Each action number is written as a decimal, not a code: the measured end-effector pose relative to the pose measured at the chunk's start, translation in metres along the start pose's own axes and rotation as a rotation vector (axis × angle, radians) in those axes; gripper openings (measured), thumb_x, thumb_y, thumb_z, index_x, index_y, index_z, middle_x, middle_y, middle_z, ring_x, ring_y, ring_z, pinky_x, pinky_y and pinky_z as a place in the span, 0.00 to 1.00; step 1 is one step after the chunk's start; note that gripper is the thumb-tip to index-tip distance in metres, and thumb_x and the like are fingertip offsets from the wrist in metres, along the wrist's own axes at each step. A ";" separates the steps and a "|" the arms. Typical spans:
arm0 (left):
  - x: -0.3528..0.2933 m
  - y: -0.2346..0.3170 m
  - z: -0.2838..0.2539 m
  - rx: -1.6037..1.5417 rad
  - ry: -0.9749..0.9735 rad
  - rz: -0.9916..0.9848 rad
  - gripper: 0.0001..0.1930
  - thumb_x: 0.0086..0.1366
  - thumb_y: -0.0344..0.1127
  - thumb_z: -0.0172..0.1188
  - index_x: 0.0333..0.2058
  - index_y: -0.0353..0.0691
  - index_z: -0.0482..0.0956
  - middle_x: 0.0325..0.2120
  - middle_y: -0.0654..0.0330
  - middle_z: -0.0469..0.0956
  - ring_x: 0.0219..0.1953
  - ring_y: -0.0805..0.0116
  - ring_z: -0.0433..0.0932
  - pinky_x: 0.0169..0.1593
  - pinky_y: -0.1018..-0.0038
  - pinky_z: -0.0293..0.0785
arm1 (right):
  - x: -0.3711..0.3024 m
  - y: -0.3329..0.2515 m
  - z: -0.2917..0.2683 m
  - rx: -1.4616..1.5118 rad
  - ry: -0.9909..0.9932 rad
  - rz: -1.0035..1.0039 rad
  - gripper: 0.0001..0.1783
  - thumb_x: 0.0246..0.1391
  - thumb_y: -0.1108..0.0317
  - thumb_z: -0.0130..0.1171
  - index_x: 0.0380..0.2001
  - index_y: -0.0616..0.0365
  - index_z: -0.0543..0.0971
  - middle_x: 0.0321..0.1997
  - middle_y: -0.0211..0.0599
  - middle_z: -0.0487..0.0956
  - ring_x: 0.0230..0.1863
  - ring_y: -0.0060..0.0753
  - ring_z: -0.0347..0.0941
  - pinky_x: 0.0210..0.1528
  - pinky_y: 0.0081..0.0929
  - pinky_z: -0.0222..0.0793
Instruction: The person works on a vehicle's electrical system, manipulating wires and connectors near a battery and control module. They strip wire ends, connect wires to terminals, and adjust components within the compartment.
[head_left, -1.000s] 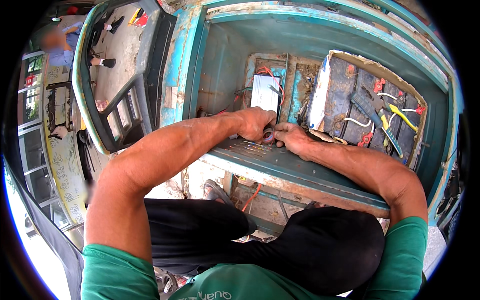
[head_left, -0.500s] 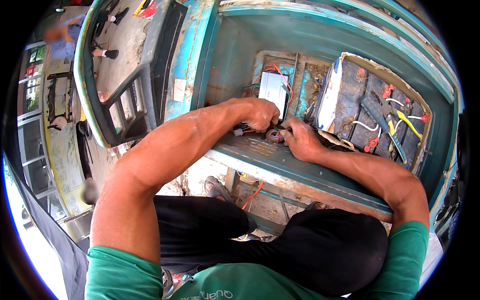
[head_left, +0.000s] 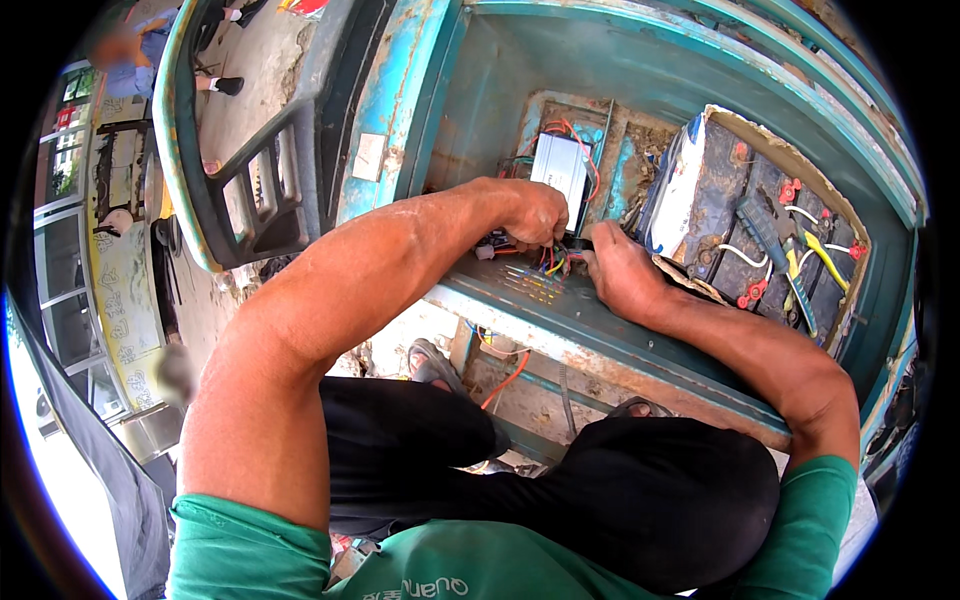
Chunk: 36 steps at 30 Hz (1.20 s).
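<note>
My left hand (head_left: 540, 213) is closed in a pinch on a bundle of coloured wires (head_left: 553, 264), inside a teal metal compartment (head_left: 480, 90). Just to its right, my right hand (head_left: 622, 270) has its thumb and fingers closed on a dark strip (head_left: 577, 243) that spans the gap between both hands. Its exact kind is hard to make out. Behind my left hand stands a silver box-shaped controller (head_left: 560, 165) with red and black leads. A pale plug connector (head_left: 485, 252) lies by my left wrist. The wires' joined part is partly hidden by my fingers.
At the right, a torn carton (head_left: 672, 200) holds several dark batteries (head_left: 720, 190) with red terminals and white leads. Pliers with yellow handles (head_left: 822, 258) and a blue-grey tool (head_left: 765, 240) lie on them. The compartment's rusty front rim (head_left: 600, 350) runs before my knees. A person (head_left: 130, 60) is at far left.
My hands have moved slightly apart, the right one up and to the right. A ring-shaped item beneath them no longer shows; the coloured wires and dark strip now do.
</note>
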<state>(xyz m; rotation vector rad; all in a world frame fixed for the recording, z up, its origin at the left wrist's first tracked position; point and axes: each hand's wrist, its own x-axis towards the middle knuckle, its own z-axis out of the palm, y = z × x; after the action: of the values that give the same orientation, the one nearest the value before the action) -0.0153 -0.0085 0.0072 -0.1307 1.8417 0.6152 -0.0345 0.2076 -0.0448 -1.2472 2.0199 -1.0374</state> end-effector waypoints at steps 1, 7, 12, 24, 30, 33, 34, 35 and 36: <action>-0.001 0.000 0.000 0.016 0.011 0.013 0.13 0.61 0.28 0.63 0.45 0.33 0.83 0.33 0.52 0.85 0.33 0.62 0.85 0.38 0.66 0.79 | 0.000 0.001 0.000 -0.001 -0.027 -0.004 0.12 0.58 0.76 0.56 0.44 0.65 0.69 0.43 0.61 0.70 0.43 0.69 0.72 0.46 0.55 0.70; 0.005 -0.008 0.001 0.140 0.074 0.109 0.11 0.60 0.31 0.64 0.41 0.37 0.85 0.34 0.54 0.86 0.38 0.60 0.84 0.43 0.64 0.77 | 0.002 0.003 0.003 0.119 0.127 -0.065 0.18 0.49 0.83 0.56 0.45 0.64 0.72 0.42 0.59 0.72 0.45 0.68 0.73 0.50 0.50 0.70; 0.005 -0.002 0.000 0.151 0.041 0.038 0.11 0.60 0.31 0.65 0.41 0.37 0.85 0.34 0.54 0.86 0.39 0.60 0.83 0.44 0.64 0.77 | 0.014 -0.005 0.000 0.228 0.018 0.244 0.16 0.43 0.85 0.55 0.40 0.65 0.75 0.40 0.56 0.75 0.48 0.62 0.73 0.53 0.48 0.69; 0.006 -0.004 -0.002 0.126 0.063 0.054 0.12 0.60 0.33 0.66 0.43 0.40 0.86 0.35 0.53 0.86 0.39 0.58 0.83 0.45 0.63 0.76 | 0.012 -0.015 -0.004 0.318 0.118 0.125 0.21 0.43 0.82 0.61 0.45 0.64 0.76 0.44 0.42 0.74 0.49 0.40 0.74 0.52 0.33 0.73; -0.008 0.013 -0.004 0.258 0.134 -0.068 0.14 0.61 0.36 0.62 0.43 0.38 0.86 0.40 0.48 0.85 0.45 0.49 0.82 0.50 0.59 0.76 | 0.014 -0.023 -0.005 0.490 0.001 0.217 0.26 0.47 0.79 0.64 0.53 0.64 0.74 0.46 0.40 0.75 0.47 0.34 0.75 0.53 0.32 0.75; 0.000 0.000 -0.001 0.238 0.140 0.025 0.15 0.60 0.37 0.60 0.44 0.38 0.85 0.42 0.46 0.84 0.47 0.47 0.81 0.51 0.58 0.75 | 0.016 -0.018 -0.002 0.546 -0.064 0.256 0.24 0.50 0.78 0.64 0.53 0.66 0.75 0.47 0.41 0.77 0.47 0.32 0.76 0.51 0.31 0.76; 0.001 0.000 -0.001 0.238 0.144 0.037 0.15 0.60 0.37 0.60 0.44 0.38 0.85 0.42 0.46 0.84 0.47 0.47 0.81 0.52 0.58 0.75 | 0.016 -0.014 -0.002 0.558 -0.075 0.265 0.23 0.51 0.78 0.64 0.53 0.66 0.75 0.48 0.42 0.78 0.47 0.31 0.76 0.51 0.31 0.76; 0.002 0.000 -0.001 0.237 0.149 0.049 0.15 0.60 0.36 0.60 0.44 0.38 0.85 0.42 0.45 0.83 0.47 0.47 0.81 0.52 0.58 0.75 | 0.017 -0.011 -0.001 0.552 -0.067 0.240 0.22 0.53 0.76 0.65 0.52 0.66 0.76 0.47 0.42 0.80 0.47 0.30 0.77 0.48 0.29 0.76; 0.003 0.000 -0.001 0.236 0.153 0.061 0.15 0.60 0.36 0.61 0.44 0.38 0.84 0.43 0.45 0.83 0.48 0.47 0.81 0.52 0.58 0.75 | 0.015 -0.008 -0.001 0.531 -0.073 0.247 0.22 0.52 0.75 0.67 0.51 0.66 0.76 0.46 0.43 0.80 0.45 0.32 0.78 0.47 0.30 0.77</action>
<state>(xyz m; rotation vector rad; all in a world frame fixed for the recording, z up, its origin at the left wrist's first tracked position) -0.0170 -0.0088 0.0048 0.0366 2.0580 0.4343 -0.0379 0.1920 -0.0388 -0.7264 1.6367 -1.2706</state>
